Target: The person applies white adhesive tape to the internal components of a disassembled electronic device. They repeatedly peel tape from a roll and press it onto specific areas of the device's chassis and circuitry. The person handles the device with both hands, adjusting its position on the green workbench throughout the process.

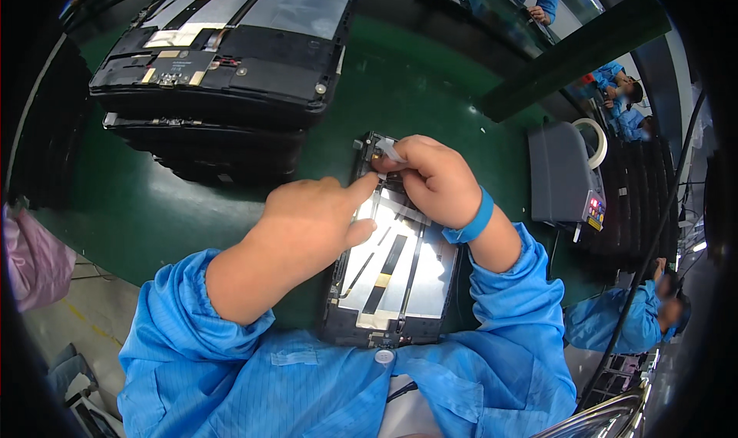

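Note:
A tablet housing (379, 277), opened up with its bright silver panel and black ribbon cables facing up, lies on the green table before me. At its far end my right hand (440, 180) pinches a small strip of greyish tape (390, 150) between thumb and index finger. A blue band (475, 221) circles that wrist. From the left, my left hand (311, 219) reaches over the housing, its index fingertip at the far end close to the tape. The left thumb is apart from the index finger, above the silver panel, and nothing shows between them.
Stacks of similar tablet housings (223, 69) stand at the far left. A grey tape dispenser (565, 173) with a white tape roll (592, 142) sits at the right, beside more stacked black parts (638, 200). A dark green post (576, 58) rises behind; co-workers in blue sit beyond.

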Available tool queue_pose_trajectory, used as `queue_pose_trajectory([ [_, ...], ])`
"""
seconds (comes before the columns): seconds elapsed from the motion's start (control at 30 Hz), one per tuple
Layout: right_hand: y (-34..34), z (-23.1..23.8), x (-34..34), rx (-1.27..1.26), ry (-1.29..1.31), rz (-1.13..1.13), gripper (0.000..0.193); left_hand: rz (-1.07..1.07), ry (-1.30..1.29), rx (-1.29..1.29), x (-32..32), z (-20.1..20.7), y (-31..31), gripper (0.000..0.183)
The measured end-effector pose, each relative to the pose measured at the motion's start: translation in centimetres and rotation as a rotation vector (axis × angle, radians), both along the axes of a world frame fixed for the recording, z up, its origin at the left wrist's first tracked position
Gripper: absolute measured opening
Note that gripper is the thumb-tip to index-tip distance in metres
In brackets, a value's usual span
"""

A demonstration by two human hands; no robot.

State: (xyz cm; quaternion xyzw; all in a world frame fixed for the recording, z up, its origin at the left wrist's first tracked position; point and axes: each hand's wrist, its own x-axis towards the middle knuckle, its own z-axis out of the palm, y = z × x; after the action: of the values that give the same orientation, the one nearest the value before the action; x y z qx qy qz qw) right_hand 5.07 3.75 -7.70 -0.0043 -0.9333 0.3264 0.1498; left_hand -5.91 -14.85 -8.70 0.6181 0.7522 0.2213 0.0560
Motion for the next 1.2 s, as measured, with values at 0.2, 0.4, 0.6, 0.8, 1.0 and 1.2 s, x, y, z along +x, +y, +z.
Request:
queue_pose_trajectory([
  [0.2,0.9,-0.3,0.5,-0.056,-0.004,0.105,0.036,0.043,0.116,0.023,0.6,0.3,0.0,0.050],
  [0.4,1.3,-0.2,0.9,0.042,0.080,0.212,0.038,0.034,0.113,0.036,0.7,0.2,0.0,0.050],
  [0.6,0.5,0.0,1.6,0.164,0.061,0.160,0.029,-0.075,0.156,0.088,0.5,0.2,0.6,0.047],
  [0.8,0.1,1.8,2.4,0.000,0.130,0.028,0.015,-0.037,0.206,-0.146,0.5,0.6,2.1,0.041],
  [1.0,-1.5,2.9,7.8,0.070,0.031,-0.074,0.016,-0.110,0.139,0.052,1.4,2.2,0.3,0.051],
  [1.2,-4.7,2.8,11.7,-0.089,-0.034,0.035,0.015,-0.382,-0.119,0.370,6.7,3.2,-0.7,0.022],
])
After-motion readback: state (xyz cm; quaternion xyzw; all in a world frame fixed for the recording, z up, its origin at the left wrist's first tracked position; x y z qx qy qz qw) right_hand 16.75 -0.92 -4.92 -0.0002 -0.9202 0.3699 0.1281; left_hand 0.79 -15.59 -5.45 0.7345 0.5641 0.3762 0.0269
